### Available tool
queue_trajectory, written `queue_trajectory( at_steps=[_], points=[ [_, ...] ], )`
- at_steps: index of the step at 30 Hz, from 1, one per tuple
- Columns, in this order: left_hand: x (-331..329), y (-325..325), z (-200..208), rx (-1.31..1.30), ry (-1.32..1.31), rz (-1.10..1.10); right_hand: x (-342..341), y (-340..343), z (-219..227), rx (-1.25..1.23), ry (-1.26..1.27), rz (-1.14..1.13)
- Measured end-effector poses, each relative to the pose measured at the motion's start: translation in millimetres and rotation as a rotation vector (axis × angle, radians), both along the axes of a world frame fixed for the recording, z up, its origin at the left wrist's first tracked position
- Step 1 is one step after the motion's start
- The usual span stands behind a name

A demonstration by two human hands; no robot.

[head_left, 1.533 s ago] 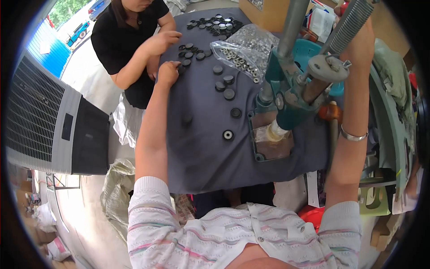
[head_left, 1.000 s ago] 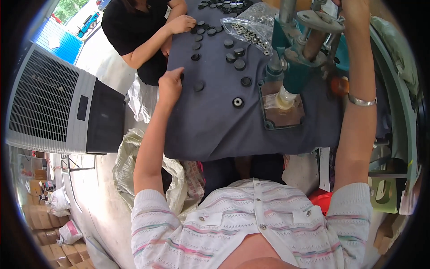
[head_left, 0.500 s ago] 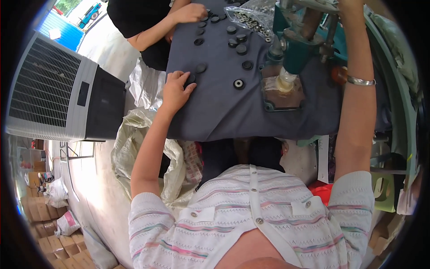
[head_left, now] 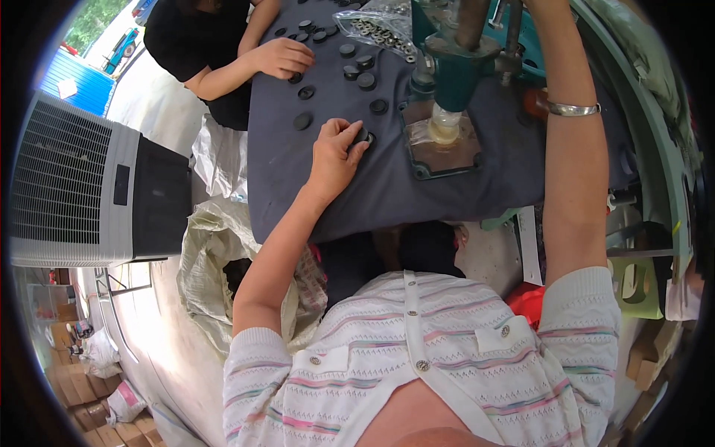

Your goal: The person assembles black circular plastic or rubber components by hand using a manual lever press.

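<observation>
On the grey-covered table, my left hand (head_left: 337,158) pinches a round black cap (head_left: 361,135) between thumb and fingers. The cap is held over a black round piece (head_left: 372,138), which it partly hides. To the right stands a green bench press (head_left: 463,78), its pale clear tip (head_left: 445,127) resting over the square base plate (head_left: 463,158). My right arm reaches up beside the press, and my right hand (head_left: 549,6) is cut off by the upper edge, so its fingers are hidden. Loose black caps (head_left: 366,80) lie beyond my left hand, with one cap (head_left: 302,121) to its left.
A co-worker's hand (head_left: 286,58) is over black pieces at the far left of the table. A clear bag of small metal rings (head_left: 376,31) lies behind the press. Left of the table stand an air cooler (head_left: 82,179) and an open woven sack (head_left: 205,253).
My left hand has moved right across the table, carrying a black cap to the black round piece near the press. The co-worker's hand has come nearer. The view has shifted a little.
</observation>
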State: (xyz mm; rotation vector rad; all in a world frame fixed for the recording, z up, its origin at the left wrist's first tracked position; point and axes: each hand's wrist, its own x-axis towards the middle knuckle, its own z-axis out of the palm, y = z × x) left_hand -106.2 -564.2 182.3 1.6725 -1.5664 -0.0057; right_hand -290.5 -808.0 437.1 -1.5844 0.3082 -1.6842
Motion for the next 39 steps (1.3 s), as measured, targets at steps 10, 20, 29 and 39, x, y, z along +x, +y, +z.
queue_trajectory(
  at_steps=[10,20,29,39],
  points=[
    [-12,-3,-1,-0.014,-0.090,-0.059,-1,-2,0,-0.042,-0.014,0.031],
    [-16,-1,-5,-0.038,-0.295,0.017,-1,2,1,-0.042,0.002,0.007],
    [-13,-4,-5,-0.021,-0.199,-0.004,1,3,1,-0.007,-0.018,0.018],
    [-18,-1,-4,-0.031,-0.304,0.019,1,-3,0,-0.029,-0.020,0.001]
  ],
)
